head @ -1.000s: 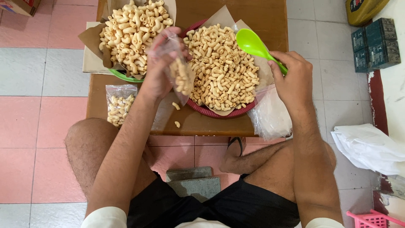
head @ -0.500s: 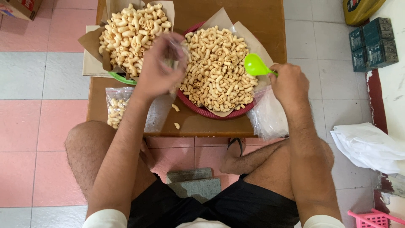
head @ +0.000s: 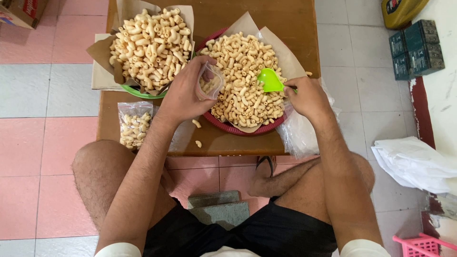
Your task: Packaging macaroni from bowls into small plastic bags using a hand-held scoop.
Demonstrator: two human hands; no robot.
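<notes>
**Position of parts**

- The left hand (head: 183, 97) is closed around a small clear plastic bag (head: 209, 83), pinched at the bag's side. The bag is held upright over the left edge of the red woven tray (head: 228, 124). A few snack pieces show inside it, and its mouth faces right, towards the scoop.
- The right hand (head: 307, 97) grips the handle of a green plastic scoop (head: 270, 80), fingers wrapped shut. The scoop bowl lies on the right side of the heap of curled macaroni-shaped snacks (head: 243, 71), which sits on brown paper (head: 281, 45) in the red tray.
- A second heap of the same snacks (head: 150, 45) lies far left in a green-rimmed basket (head: 138, 92).
- A filled bag (head: 133, 126) lies flat near the left edge of the wooden table (head: 238, 143).
- Two loose pieces (head: 196, 123) lie on the table just near of the tray.
- A bundle of empty clear bags (head: 300, 133) hangs at the table's near right corner.

**Step in hand (judgement)**

Loading the scoop. The bowl is at the heap and the bag is well short of full. Whether the bowl already carries pieces cannot be told.

**Requirement for the following move (judgement)**

- A transfer calls for the bag mouth to be held wide open.
- The scoop tip must be brought left across the heap and right up to the mouth.
- The pour should be slow and kept over the tray, so that spilled pieces land there and not on the table.
</notes>
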